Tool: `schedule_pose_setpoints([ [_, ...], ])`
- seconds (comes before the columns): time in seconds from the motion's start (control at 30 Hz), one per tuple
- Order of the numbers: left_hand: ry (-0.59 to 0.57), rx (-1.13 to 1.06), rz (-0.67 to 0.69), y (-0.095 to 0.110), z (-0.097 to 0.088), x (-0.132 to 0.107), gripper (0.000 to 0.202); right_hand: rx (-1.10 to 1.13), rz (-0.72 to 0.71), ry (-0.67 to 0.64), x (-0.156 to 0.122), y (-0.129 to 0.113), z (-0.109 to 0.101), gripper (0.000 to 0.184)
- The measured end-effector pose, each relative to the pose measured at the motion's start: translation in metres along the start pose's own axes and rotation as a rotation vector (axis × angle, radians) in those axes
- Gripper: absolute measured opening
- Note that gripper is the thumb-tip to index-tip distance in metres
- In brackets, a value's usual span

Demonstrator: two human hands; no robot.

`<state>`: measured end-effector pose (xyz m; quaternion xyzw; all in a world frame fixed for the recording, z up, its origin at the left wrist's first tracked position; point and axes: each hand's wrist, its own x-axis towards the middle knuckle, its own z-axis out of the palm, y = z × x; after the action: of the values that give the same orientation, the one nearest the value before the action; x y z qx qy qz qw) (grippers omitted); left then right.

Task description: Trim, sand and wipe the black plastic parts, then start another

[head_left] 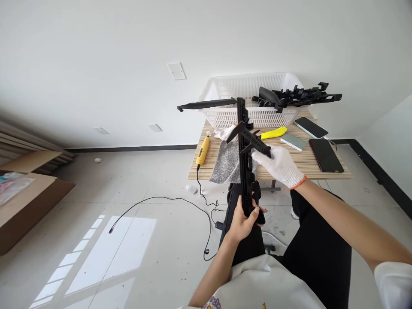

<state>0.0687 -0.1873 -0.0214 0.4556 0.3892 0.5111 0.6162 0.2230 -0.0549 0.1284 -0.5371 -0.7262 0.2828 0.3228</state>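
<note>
My bare left hand [244,219] grips the lower end of a long black plastic part [245,180], which stands nearly upright above my lap. My right hand [279,166], in a white knit glove with an orange cuff, is closed around the beam of a black vernier caliper [254,140]. The caliper's jaws lie across the upper half of the part; whether they press on it I cannot tell. Behind the part, a grey cloth [225,163] hangs over the table's front edge. Another white glove [223,132] lies near the basket.
A white basket [222,116] holds several black plastic parts [289,98], some jutting over its rim. On the slatted table [331,171] are a yellow rotary tool [202,151], a yellow-handled knife [273,133], a grey notebook [293,141] and two phones [326,155]. A black cable [180,200] trails across the floor.
</note>
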Motion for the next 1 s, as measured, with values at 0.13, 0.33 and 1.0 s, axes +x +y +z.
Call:
schedule_pose_setpoints([
  [0.13,0.065,-0.043,-0.058,0.004,0.002,0.0,0.058,-0.434,-0.093,0.169,0.0,0.009,-0.019,0.045],
  [0.33,0.028,-0.05,-0.065,0.001,0.001,0.001,0.061,-0.844,-0.075,0.156,-0.004,0.012,-0.035,0.047],
  [1.0,0.012,-0.014,-0.09,-0.003,-0.003,0.001,0.056,-1.084,-0.121,-0.091,-0.009,0.011,-0.039,0.051],
])
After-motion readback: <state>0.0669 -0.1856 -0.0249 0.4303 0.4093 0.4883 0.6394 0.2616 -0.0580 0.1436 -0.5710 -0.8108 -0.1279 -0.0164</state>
